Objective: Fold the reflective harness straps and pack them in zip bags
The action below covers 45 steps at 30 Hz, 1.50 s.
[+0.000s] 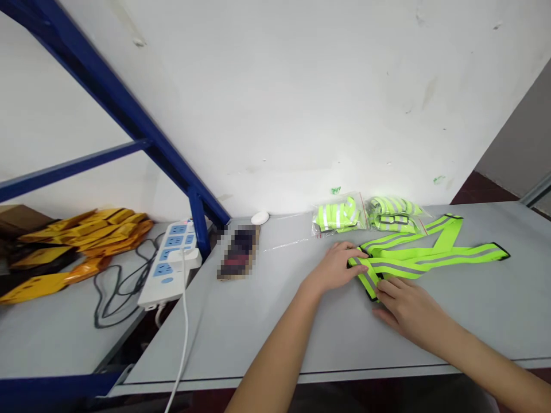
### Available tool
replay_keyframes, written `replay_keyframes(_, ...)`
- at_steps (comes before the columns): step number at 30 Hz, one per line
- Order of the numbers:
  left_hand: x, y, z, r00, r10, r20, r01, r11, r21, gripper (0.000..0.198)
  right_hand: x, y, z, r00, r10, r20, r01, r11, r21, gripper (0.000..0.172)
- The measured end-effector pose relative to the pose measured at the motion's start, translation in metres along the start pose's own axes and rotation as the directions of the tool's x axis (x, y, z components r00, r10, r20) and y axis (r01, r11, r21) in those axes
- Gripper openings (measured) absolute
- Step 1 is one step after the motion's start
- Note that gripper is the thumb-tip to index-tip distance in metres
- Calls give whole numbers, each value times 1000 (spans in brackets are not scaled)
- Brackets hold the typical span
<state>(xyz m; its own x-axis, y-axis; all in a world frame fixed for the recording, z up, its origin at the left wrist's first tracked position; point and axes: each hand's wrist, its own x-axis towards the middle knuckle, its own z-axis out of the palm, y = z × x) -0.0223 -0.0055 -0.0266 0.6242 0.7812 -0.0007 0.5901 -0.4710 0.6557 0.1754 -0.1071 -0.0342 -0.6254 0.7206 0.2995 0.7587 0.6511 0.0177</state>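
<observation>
L hand and R hand press close on the folded end of a bright green cloth strap vest w/ gray shiny stripes, maybe to keep it flat on the gray table, can't tell if they pinch, w/ clear plastic bags of green strips just past the hands.

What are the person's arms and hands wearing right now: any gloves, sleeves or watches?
The left hand and right hand are bare, with no gloves. The left forearm and right forearm show no sleeves, and no watch or band is visible on either.
</observation>
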Motion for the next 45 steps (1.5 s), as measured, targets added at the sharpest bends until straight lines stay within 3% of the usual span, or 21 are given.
replay_keyframes(4,0,14,11,997,-66,-41,70,994,86,43,-16,-1,-2,997,50,-60,-53,997,-56,24)
replay_keyframes(9,-4,36,25,994,-99,-44,108,929,354,36,-24,-6,8,982,140,-130,-166,960,-223,28)
replay_keyframes(15,-6,43,28,999,-22,29,8,903,430,36,-31,-8,5,987,162,-12,-156,917,-367,5)
replay_keyframes(18,-9,44,28,992,100,81,-123,921,369,37,-39,-6,-3,986,164,31,-137,902,-409,17)
replay_keyframes(22,-13,46,30,969,218,120,-244,928,283,43,-49,3,-9,979,198,37,-173,920,-353,22)
replay_keyframes(25,-14,48,34,952,269,146,-299,919,258,61,-58,11,-7,978,206,16,-195,945,-262,22)
replay_keyframes(27,-13,49,38,944,286,163,-322,905,276,74,-64,14,-5,976,217,-9,-214,954,-210,19)
replay_keyframes(37,-3,48,54,860,454,235,-510,736,444,89,-84,24,-3,952,254,-172,-267,962,-56,25)
replay_keyframes(39,-3,47,55,854,479,204,-516,725,457,83,-85,27,-2,942,266,-202,-275,961,-13,26)
replay_keyframes(45,0,46,58,806,584,95,-553,685,474,31,-86,30,-5,927,277,-251,-267,961,75,29)
